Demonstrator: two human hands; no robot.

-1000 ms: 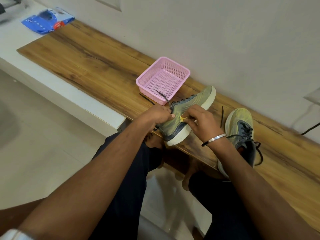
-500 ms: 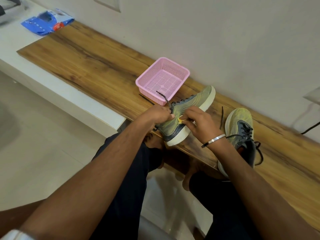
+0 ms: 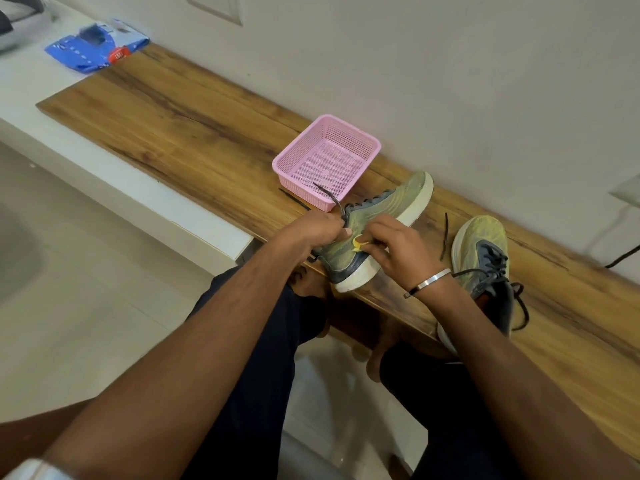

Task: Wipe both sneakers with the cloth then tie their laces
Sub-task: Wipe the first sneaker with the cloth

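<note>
The left hand grips the near sneaker at its collar on the wooden bench; the right hand pinches what looks like a scrap of yellow cloth against its side. Best to brace firmly and rub short strokes toward the sole; the second sneaker waits just beside, laces loose

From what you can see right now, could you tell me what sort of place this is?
Probably a home interior: a wooden bench top against a plain wall, a tiled floor, and a pink basket beside two sneakers.

Bare bench lies open left of the basket. Right, a second sneaker (laces trailing) blocks the way.
</note>
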